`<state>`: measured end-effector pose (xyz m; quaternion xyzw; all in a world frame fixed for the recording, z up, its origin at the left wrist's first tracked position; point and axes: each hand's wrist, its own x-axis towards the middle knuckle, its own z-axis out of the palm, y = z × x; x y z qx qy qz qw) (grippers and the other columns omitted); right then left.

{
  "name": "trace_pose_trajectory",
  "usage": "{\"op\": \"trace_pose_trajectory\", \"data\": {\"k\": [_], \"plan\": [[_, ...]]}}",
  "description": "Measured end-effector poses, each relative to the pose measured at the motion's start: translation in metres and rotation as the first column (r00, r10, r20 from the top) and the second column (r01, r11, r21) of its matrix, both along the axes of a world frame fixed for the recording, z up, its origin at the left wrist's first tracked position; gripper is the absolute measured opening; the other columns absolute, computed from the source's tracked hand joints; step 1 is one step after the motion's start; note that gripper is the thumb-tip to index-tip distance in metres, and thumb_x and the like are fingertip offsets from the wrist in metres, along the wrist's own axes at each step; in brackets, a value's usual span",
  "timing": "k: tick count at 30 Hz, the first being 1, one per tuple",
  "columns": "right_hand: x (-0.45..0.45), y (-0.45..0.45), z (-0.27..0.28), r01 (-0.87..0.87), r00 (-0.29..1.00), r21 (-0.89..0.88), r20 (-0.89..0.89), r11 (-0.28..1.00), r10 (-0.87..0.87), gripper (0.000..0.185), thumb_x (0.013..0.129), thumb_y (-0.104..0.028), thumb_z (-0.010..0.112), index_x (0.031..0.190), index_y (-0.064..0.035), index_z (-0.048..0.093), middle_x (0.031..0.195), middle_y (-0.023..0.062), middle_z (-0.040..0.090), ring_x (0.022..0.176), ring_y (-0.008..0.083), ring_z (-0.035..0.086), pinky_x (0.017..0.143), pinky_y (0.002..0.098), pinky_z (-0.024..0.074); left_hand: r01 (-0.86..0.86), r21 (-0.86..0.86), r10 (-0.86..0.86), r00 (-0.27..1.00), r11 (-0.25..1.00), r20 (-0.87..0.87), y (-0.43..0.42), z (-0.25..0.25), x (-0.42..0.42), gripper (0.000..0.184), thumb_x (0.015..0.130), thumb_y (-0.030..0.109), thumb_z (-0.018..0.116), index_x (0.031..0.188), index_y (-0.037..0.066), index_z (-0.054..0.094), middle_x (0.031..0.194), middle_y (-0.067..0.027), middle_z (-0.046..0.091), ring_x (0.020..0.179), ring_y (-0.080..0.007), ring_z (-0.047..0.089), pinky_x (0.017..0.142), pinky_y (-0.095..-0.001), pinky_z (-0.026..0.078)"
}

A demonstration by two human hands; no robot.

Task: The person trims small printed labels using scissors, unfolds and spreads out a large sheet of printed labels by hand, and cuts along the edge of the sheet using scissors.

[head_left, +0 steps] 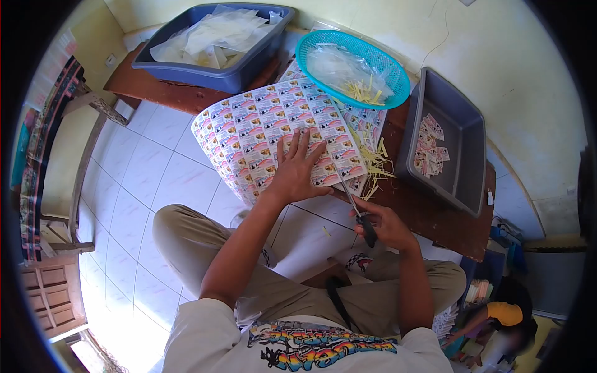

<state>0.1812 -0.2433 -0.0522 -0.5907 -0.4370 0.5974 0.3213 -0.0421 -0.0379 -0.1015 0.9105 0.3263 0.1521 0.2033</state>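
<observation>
A large printed sheet [249,118] with rows of small labels lies over the bench and curls down past its front edge. My left hand [295,168] rests flat on it, fingers spread. In my right hand [388,225] is a pair of scissors [368,232] with black handles. Their blades point away from me and meet the sheet's near right edge; part of them is hidden by the paper. Thin yellowish paper strips [375,163] are scattered just right of the sheet, over more printed paper.
A teal basket [303,59] behind the sheet holds clear plastic and strips. Cut labels lie in the grey tub [463,112] at right. A blue-grey tub [180,71] with translucent sheets stands back left, on the brown bench [435,217]. Another person [504,314] is at lower right.
</observation>
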Motion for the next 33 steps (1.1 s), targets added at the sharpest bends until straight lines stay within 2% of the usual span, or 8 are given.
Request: {"op": "trace_pose_trajectory", "data": {"k": [2,4,25,27,28,30,31,33], "plan": [[-0.002,0.002,0.000,0.006,1.000,0.000,-0.008,1.000,-0.006,0.082,0.092,-0.006,0.082,0.164,-0.0103,0.041,0.130,0.0094,0.065,0.095,0.0091,0.064,0.083,0.0276,0.0590,-0.007,0.005,0.007,1.000,1.000,0.008,-0.001,-0.001,0.001,0.117,0.066,0.066,0.089,0.162,0.016,0.044,0.172,-0.0297,0.020,0.162,-0.0475,0.010,0.127,-0.0682,0.000],[-0.005,0.004,0.004,0.030,0.999,-0.014,0.012,0.999,-0.029,0.087,0.089,-0.015,0.087,0.164,-0.0111,0.042,0.129,0.0117,0.068,0.098,0.0111,0.065,0.088,0.0302,0.0575,-0.015,0.008,0.015,1.000,1.000,0.015,-0.002,-0.003,0.001,0.117,0.066,0.066,0.089,0.162,0.015,0.044,0.172,-0.0298,0.020,0.162,-0.0475,0.010,0.127,-0.0683,0.000],[-0.013,0.010,0.000,0.088,0.996,0.015,-0.003,0.996,-0.087,0.086,0.089,-0.009,0.087,0.163,-0.0107,0.044,0.126,0.0111,0.068,0.093,0.0106,0.063,0.080,0.0288,0.0578,-0.006,0.036,0.005,0.999,0.999,0.052,-0.002,-0.007,0.001,0.118,0.066,0.070,0.086,0.161,0.014,0.045,0.172,-0.0290,0.021,0.162,-0.0483,0.010,0.127,-0.0676,-0.003],[-0.014,0.009,0.000,0.098,0.995,0.017,-0.025,0.995,-0.097,0.085,0.089,-0.009,0.087,0.163,-0.0108,0.044,0.126,0.0113,0.068,0.091,0.0107,0.063,0.079,0.0287,0.0579,-0.018,-0.010,0.019,0.995,1.000,0.098,-0.001,-0.002,-0.001,0.102,0.078,0.067,0.080,0.158,0.013,0.049,0.170,-0.0306,0.026,0.161,-0.0479,0.015,0.127,-0.0664,0.002],[-0.014,0.009,0.000,0.108,0.993,0.019,-0.048,0.994,-0.107,0.084,0.089,-0.010,0.087,0.162,-0.0109,0.045,0.126,0.0115,0.068,0.090,0.0107,0.063,0.078,0.0286,0.0580,-0.018,-0.010,0.019,0.995,1.000,0.098,0.000,-0.003,-0.001,0.102,0.078,0.067,0.080,0.158,0.013,0.049,0.170,-0.0306,0.026,0.161,-0.0479,0.015,0.127,-0.0664,0.002],[-0.013,0.009,-0.003,0.096,0.995,0.024,-0.024,0.995,-0.095,0.084,0.089,-0.010,0.087,0.162,-0.0113,0.045,0.126,0.0115,0.068,0.089,0.0107,0.064,0.077,0.0287,0.0580,-0.082,-0.013,0.083,0.983,0.997,0.167,0.006,-0.003,-0.002,0.075,0.096,0.055,0.068,0.155,0.011,0.053,0.168,-0.0320,0.029,0.159,-0.0469,0.022,0.127,-0.0619,0.014],[-0.012,0.009,-0.003,0.083,0.997,0.030,-0.001,0.996,-0.083,0.084,0.089,-0.010,0.087,0.162,-0.0117,0.045,0.125,0.0116,0.068,0.088,0.0108,0.064,0.076,0.0287,0.0580,-0.083,-0.014,0.084,0.982,0.996,0.166,0.009,-0.007,-0.002,0.075,0.096,0.055,0.068,0.155,0.011,0.053,0.168,-0.0320,0.029,0.159,-0.0469,0.022,0.127,-0.0619,0.014],[-0.013,0.009,-0.002,0.083,0.997,0.035,0.001,0.996,-0.083,0.085,0.089,-0.010,0.086,0.162,-0.0123,0.045,0.125,0.0115,0.068,0.086,0.0107,0.064,0.075,0.0287,0.0580,-0.247,0.086,0.224,0.950,0.965,0.216,0.013,-0.013,-0.002,0.059,0.103,0.043,0.062,0.152,0.010,0.058,0.166,-0.0313,0.034,0.156,-0.0454,0.028,0.123,-0.0588,0.024]]}}
